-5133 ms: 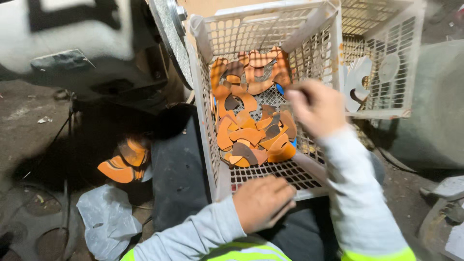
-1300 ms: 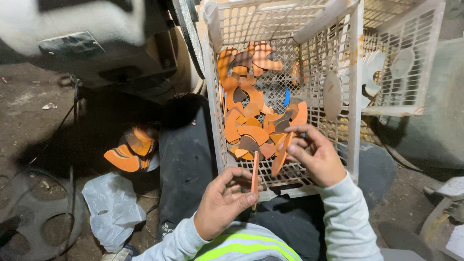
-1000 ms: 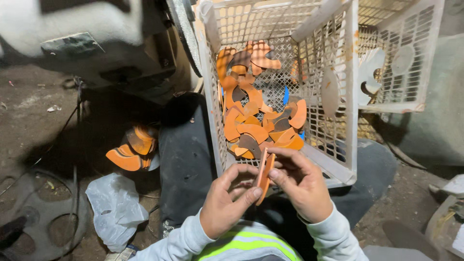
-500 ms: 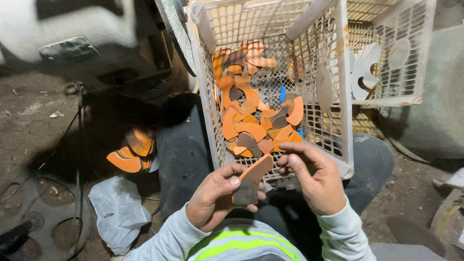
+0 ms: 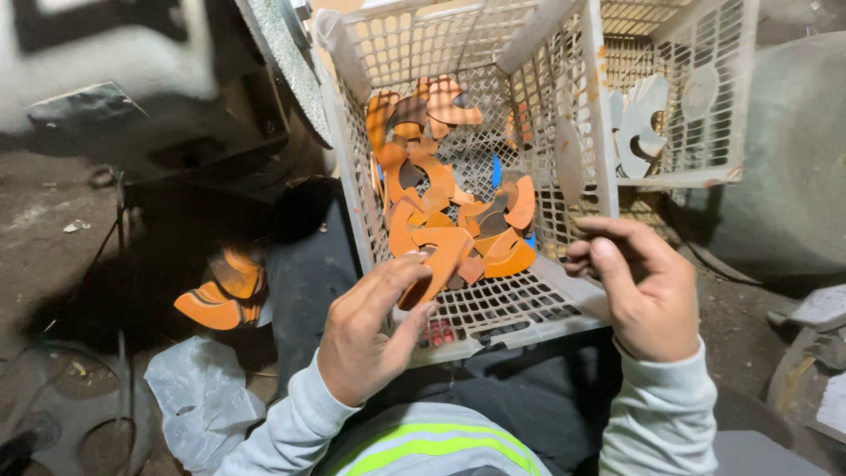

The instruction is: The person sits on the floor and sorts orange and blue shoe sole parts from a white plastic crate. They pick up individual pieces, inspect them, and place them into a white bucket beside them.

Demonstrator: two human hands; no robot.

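A white plastic mesh crate rests tilted on my lap, holding several orange and brown curved flat pieces. My left hand pinches one orange curved piece at the crate's near edge. My right hand hovers at the crate's right near corner with fingers bent and apart, holding nothing. I wear a grey sleeve and a vest with a yellow-green reflective stripe.
A second white crate with pale curved pieces stands behind to the right. A small pile of orange pieces lies on the dark floor at left, near a crumpled white plastic bag. Dark machine parts loom at upper left.
Both hands held an orange piece together a moment ago; now only the left hand keeps it, moved up toward the crate, and the right hand has let go and shifted right.
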